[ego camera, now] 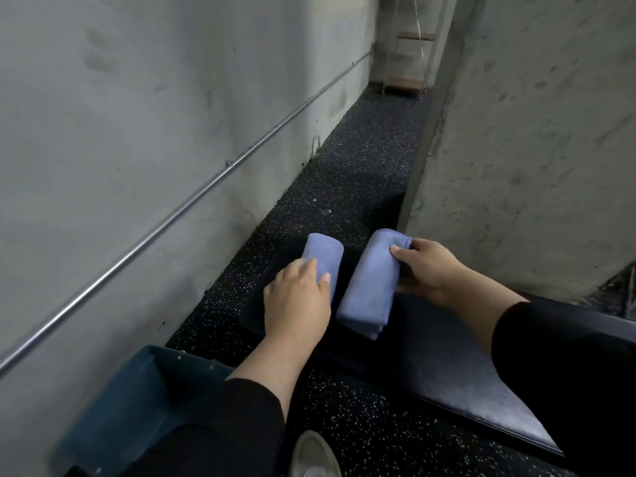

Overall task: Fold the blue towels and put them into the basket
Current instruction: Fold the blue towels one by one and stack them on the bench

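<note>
Two folded blue towels lie side by side on a black padded bench (447, 366). My left hand (296, 301) rests on the near end of the left towel (323, 253), thumb on top and fingers over its left side. My right hand (426, 270) grips the right towel (371, 284) at its far right edge, thumb on top, fingers under the edge. A dark teal basket (113, 401) stands on the floor at the lower left, against the wall; its inside looks empty.
A grey concrete wall with a metal pipe (165, 222) runs along the left. Another concrete wall (523, 149) closes the right. Dark speckled floor (361, 160) stretches ahead to a small shelf. A white shoe (313, 456) shows at the bottom.
</note>
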Action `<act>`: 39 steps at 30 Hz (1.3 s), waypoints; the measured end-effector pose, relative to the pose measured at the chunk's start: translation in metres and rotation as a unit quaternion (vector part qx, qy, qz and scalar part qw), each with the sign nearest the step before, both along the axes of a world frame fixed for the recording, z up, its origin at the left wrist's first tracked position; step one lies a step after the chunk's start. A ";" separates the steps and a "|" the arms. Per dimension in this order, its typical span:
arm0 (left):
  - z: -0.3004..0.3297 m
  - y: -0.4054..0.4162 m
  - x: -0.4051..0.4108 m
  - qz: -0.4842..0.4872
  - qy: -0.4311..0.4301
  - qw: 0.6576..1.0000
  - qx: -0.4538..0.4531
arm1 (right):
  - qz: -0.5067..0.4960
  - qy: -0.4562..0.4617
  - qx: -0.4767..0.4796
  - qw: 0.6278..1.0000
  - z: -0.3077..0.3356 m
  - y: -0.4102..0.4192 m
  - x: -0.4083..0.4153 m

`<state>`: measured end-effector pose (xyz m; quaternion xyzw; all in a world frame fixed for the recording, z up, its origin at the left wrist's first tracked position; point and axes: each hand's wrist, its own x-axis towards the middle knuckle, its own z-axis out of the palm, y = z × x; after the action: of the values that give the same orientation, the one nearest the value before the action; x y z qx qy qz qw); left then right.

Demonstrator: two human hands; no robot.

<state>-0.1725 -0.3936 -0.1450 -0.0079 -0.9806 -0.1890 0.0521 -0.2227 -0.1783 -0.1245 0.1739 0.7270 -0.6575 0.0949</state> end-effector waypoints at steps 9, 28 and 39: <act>-0.038 -0.030 -0.019 -0.099 -0.090 0.991 -0.016 | 0.074 -0.061 0.036 0.995 -0.027 -0.037 -0.027; -0.044 -0.039 -0.040 -0.115 -0.130 0.985 0.025 | 0.321 0.142 0.522 0.778 -0.066 -0.060 0.010; 0.020 0.002 -0.032 -0.063 0.076 0.989 0.110 | 0.168 0.252 0.372 0.877 -0.017 -0.035 0.032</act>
<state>-0.2046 -0.3913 -0.1249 -0.0783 -0.9445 -0.2978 0.1145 -0.1909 -0.2137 -0.1410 -0.1006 0.9357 -0.3338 -0.0544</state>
